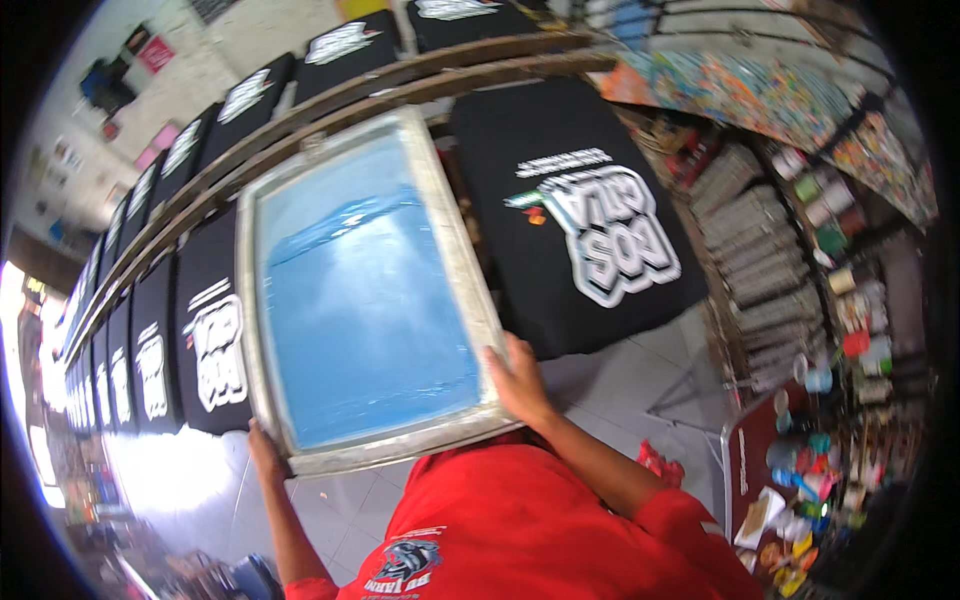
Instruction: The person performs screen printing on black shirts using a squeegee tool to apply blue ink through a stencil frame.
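Note:
Between my two hands is a screen-printing frame (pixel 455 215), with a pale worn border and a blue mesh (pixel 360 320) that has a wavy band near its far end. My left hand (pixel 266 452) grips the near left corner. My right hand (pixel 518 382) wraps round the right edge close to the near corner, thumb on top. To the right of the frame lies a black T-shirt (pixel 530 250) with a white and grey print, stretched on a board. Another printed black T-shirt (pixel 205 330) is just left of the frame. What lies under the frame is hidden.
Long wooden rails (pixel 440 85) run behind the frame, with rows of printed black shirts on both sides. At right, stacked screens (pixel 755 260) lean below a paint-splattered surface (pixel 750 95). A dark red table (pixel 760 450) holds cluttered cups and bottles. Grey tiles (pixel 625 385) cover the floor.

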### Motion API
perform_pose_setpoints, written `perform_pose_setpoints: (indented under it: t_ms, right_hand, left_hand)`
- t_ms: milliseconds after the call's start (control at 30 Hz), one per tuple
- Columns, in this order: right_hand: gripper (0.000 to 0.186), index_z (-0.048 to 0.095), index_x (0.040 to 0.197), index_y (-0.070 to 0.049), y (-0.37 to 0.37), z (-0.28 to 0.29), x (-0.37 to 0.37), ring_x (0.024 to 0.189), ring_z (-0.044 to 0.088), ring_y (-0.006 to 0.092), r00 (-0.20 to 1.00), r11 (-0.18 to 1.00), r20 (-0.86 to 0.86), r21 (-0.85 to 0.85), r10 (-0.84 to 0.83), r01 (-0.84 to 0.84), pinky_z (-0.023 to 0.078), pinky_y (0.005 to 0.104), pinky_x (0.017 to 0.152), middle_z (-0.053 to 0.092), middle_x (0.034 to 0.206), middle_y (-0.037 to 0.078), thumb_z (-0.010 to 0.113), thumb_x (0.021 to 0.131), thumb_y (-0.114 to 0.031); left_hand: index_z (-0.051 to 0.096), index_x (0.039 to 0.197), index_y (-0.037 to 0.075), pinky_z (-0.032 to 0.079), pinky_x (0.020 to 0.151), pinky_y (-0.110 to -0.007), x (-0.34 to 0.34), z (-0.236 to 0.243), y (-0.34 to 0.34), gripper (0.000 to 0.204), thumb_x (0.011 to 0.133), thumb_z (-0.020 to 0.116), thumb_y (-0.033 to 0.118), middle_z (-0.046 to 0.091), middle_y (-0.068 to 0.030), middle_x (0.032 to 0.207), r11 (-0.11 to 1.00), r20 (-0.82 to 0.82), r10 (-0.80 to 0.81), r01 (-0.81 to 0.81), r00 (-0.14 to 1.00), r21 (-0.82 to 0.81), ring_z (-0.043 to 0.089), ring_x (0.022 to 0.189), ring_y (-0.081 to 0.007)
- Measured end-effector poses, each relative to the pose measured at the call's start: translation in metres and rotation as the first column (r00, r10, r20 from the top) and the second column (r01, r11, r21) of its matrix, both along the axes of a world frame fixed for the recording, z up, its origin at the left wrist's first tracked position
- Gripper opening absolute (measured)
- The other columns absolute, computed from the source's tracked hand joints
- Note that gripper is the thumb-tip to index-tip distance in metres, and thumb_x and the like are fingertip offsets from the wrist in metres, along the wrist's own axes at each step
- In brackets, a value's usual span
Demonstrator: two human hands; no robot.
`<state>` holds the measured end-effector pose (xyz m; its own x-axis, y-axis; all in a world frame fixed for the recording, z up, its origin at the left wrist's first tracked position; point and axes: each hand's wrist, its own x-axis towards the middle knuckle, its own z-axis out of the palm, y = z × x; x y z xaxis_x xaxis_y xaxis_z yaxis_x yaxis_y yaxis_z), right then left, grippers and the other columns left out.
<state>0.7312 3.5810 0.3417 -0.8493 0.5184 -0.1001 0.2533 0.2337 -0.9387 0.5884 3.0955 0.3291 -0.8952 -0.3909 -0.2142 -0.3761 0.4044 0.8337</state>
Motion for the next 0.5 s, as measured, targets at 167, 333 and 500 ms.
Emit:
perform_pose_setpoints:
  t_ms: [167,333,500]
  right_hand:
    - [0.045,0.058,0.122,0.001,-0.01,-0.026,0.014,0.106,0.058,0.0381,0.999,0.999,-0.027,-0.004,-0.036,0.036,0.044,0.0461,0.091,0.062,0.109,0.025,0.055,0.096,-0.036]
    - [0.046,0.061,0.116,0.003,-0.02,-0.031,0.009,0.099,0.061,0.0343,0.996,0.995,-0.067,-0.085,-0.066,0.06,0.045,0.0405,0.089,0.066,0.102,0.022,0.049,0.099,-0.038]
    - [0.048,0.061,0.113,0.005,-0.025,0.001,-0.009,0.095,0.06,0.0203,0.994,0.984,-0.074,-0.162,-0.083,0.07,0.045,0.0341,0.086,0.066,0.101,0.015,0.045,0.102,-0.039]
  left_hand:
    - [0.048,0.068,0.012,0.024,0.046,-0.029,-0.001,0.01,0.01,0.044,0.103,0.043,0.039,0.036,0.0058,0.058,0.993,-0.028,-0.095,0.097,0.995,0.069,0.032,0.05,-0.0071]
    - [0.049,0.068,0.005,0.028,0.048,-0.032,-0.02,0.006,0.009,0.048,0.103,0.04,0.038,0.04,0.0026,0.058,0.992,-0.003,-0.123,0.123,0.992,0.03,0.034,0.051,-0.0093]
    - [0.051,0.072,0.003,0.032,0.052,-0.033,-0.04,0.011,0.011,0.047,0.103,0.043,0.038,0.044,0.0006,0.061,0.977,0.007,-0.18,0.178,0.984,0.121,0.037,0.053,-0.0109]
